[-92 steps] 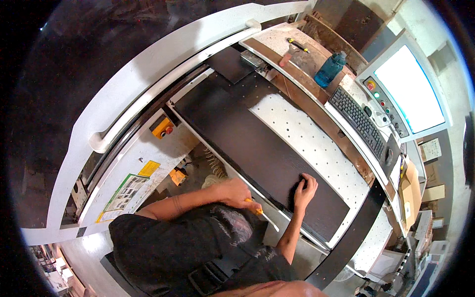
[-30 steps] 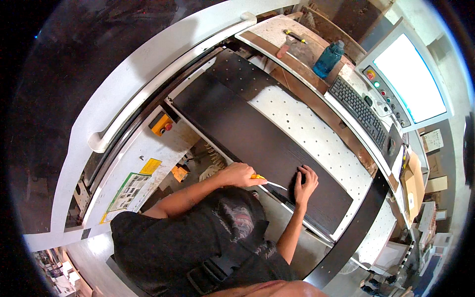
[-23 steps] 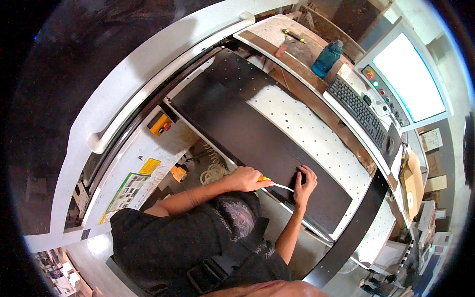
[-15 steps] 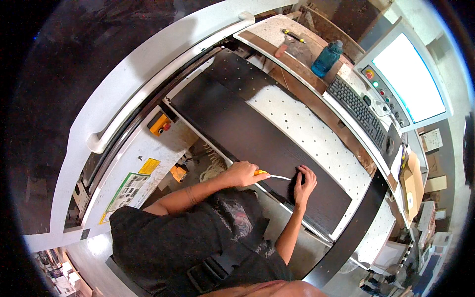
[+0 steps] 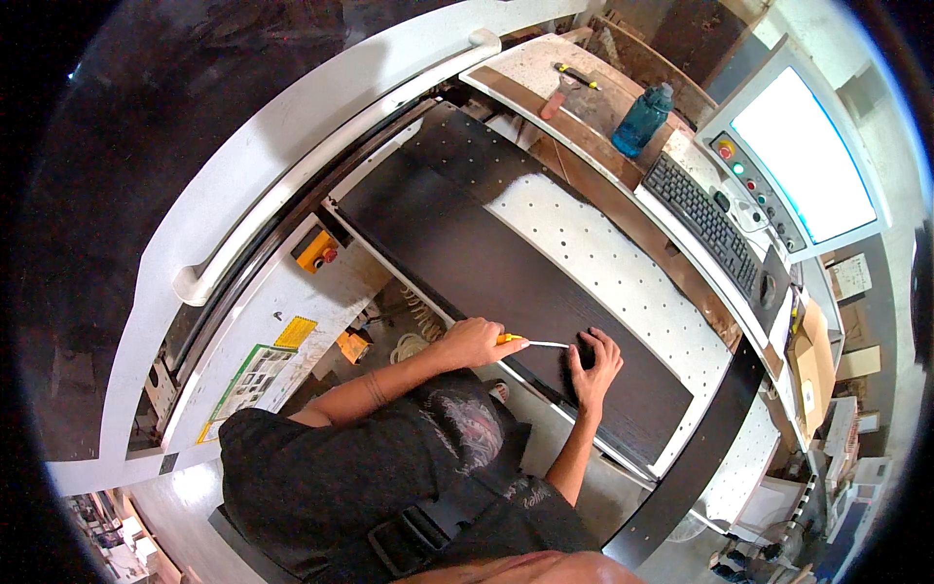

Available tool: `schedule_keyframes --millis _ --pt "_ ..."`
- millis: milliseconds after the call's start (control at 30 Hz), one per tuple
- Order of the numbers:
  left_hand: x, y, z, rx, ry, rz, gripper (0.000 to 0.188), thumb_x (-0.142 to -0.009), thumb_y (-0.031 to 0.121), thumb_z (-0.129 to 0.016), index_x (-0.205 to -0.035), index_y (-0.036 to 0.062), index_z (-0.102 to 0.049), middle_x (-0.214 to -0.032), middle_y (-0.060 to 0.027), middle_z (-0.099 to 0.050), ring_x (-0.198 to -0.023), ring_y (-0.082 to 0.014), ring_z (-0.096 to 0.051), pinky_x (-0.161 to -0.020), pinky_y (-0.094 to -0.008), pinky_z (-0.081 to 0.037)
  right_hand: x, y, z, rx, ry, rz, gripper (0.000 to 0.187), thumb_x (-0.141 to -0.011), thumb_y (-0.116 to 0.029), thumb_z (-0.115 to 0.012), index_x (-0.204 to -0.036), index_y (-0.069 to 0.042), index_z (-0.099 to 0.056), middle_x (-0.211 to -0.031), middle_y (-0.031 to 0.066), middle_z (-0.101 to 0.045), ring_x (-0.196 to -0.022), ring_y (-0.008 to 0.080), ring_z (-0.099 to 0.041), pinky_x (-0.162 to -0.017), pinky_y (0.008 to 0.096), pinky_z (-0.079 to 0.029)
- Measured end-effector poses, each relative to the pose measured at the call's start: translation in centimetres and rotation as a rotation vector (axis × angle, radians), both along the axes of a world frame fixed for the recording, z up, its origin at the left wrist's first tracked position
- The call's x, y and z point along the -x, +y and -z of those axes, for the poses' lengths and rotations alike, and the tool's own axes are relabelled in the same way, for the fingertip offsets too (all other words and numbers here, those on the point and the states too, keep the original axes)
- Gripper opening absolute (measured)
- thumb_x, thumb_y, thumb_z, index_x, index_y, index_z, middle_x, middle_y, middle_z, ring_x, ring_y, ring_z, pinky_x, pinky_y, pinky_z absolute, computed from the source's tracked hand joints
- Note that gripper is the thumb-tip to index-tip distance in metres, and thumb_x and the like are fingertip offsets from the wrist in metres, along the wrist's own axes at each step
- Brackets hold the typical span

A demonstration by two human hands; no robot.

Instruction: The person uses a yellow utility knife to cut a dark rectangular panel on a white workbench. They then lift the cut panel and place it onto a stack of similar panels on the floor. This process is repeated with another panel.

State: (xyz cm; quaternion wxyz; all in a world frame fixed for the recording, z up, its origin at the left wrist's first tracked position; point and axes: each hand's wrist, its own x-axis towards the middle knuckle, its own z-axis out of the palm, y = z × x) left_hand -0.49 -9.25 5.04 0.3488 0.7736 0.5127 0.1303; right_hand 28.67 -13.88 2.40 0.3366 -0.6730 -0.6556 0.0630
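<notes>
A long dark panel [image 5: 438, 238] lies on the white perforated machine bed [image 5: 584, 238]. At the panel's near edge, my left hand [image 5: 471, 344] is closed round the yellow handle of a thin tool [image 5: 547, 344]. The tool's slim pale end reaches right over the panel; whether it is a blade or a shaft does not show. My right hand [image 5: 597, 368] rests on the panel with its fingers spread and thumb apart. The tool's tip lies close to that thumb; I cannot tell if they touch.
Beyond the bed, a desk holds a blue bottle [image 5: 643, 122], a yellow-and-black cutter [image 5: 577, 75], a keyboard [image 5: 702, 222] and a mouse [image 5: 769, 288]. A monitor [image 5: 806, 151] stands at far right. To the left are a white curved guard [image 5: 224, 146] and a yellow stop-button box [image 5: 315, 250].
My right thumb has spread left, away from its fingers and toward the tool. The tool's tip has shifted slightly up in view, away from me. My left hand has barely moved.
</notes>
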Motion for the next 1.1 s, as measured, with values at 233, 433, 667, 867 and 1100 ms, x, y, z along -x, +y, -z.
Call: schedule_keyframes --millis 233,433,667,867,1100 --pt "0.0 0.5 0.0 0.028 0.014 0.044 0.080 -0.101 0.071 -0.056 -0.081 -0.0046 -0.074 -0.080 -0.0328 -0.071 -0.080 -0.0512 -0.073 -0.074 -0.0583 -0.057 0.0 0.0 0.1 0.001 -0.013 -0.012 0.037 -0.083 -0.028 -0.086 -0.117 -0.015 -0.076 -0.136 0.0048 -0.068 -0.132 0.0297 -0.056 -0.113 0.0464 -0.036" --pt "-0.1 0.2 -1.1 0.006 0.050 0.024 0.080 -0.101 0.070 -0.055 -0.082 -0.0048 -0.074 -0.081 -0.0320 -0.072 -0.083 -0.0502 -0.074 -0.076 -0.0576 -0.058 0.1 -0.1 -0.1 0.001 -0.014 -0.014 0.038 -0.083 -0.027 -0.085 -0.118 -0.014 -0.075 -0.136 0.0050 -0.068 -0.132 0.0299 -0.056 -0.114 0.0467 -0.036" --pt "0.0 0.2 -1.1 0.023 0.030 0.025 0.081 -0.101 0.071 -0.055 -0.082 -0.0049 -0.074 -0.080 -0.0323 -0.072 -0.084 -0.0508 -0.074 -0.078 -0.0605 -0.057 0.2 0.0 -0.3 0.001 -0.004 -0.023 0.040 -0.082 -0.025 -0.085 -0.119 -0.014 -0.075 -0.137 0.0050 -0.068 -0.133 0.0300 -0.056 -0.114 0.0467 -0.036" --pt "-0.1 0.1 -0.6 -0.003 0.021 0.018 0.081 -0.101 0.072 -0.055 -0.082 -0.0046 -0.074 -0.079 -0.0320 -0.072 -0.083 -0.0510 -0.073 -0.078 -0.0603 -0.057 0.1 -0.2 -0.3 0.022 -0.006 -0.006 0.041 -0.081 -0.024 -0.086 -0.120 -0.015 -0.075 -0.137 0.0048 -0.067 -0.134 0.0294 -0.055 -0.114 0.0465 -0.035" --pt "0.3 -0.1 -0.8 0.004 0.037 -0.008 0.081 -0.101 0.072 -0.055 -0.081 -0.0040 -0.074 -0.079 -0.0314 -0.072 -0.083 -0.0512 -0.073 -0.078 -0.0599 -0.057 0.4 0.2 -0.2 0.017 -0.002 -0.036 0.041 -0.081 -0.024 -0.086 -0.119 -0.014 -0.075 -0.138 0.0045 -0.067 -0.133 0.0291 -0.056 -0.114 0.0464 -0.036"
